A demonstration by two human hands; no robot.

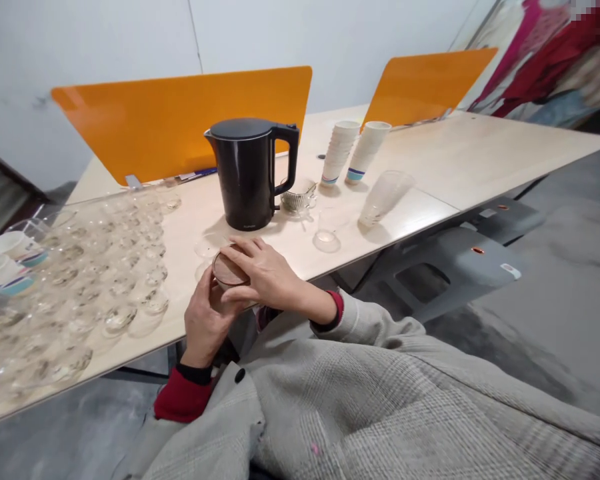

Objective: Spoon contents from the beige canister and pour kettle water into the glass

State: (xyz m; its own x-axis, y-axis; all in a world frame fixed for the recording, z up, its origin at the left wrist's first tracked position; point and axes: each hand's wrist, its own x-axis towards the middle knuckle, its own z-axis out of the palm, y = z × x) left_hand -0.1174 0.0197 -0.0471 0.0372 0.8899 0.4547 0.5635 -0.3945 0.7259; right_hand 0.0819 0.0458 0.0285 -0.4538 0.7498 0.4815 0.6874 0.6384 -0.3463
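My left hand point(205, 320) wraps round the side of a small clear glass point(227, 270) holding a brownish drink, at the table's near edge. My right hand point(263, 270) curls over the glass from the right, fingers on its rim and side. Both hands are closed on the glass. A black electric kettle point(250, 170) with its lid down stands just behind the hands. A small ribbed glass cup point(297, 197) sits by the kettle's handle, and an empty clear glass point(327, 239) lies to the right of my hands.
Several clear glasses point(120, 267) fill the table's left part, with white cups point(7, 257) at the far left. Two stacks of paper cups point(353, 152) and stacked clear plastic cups point(384, 197) stand right of the kettle. Orange dividers point(180, 120) rise behind. A person's clothing point(545, 60) shows top right.
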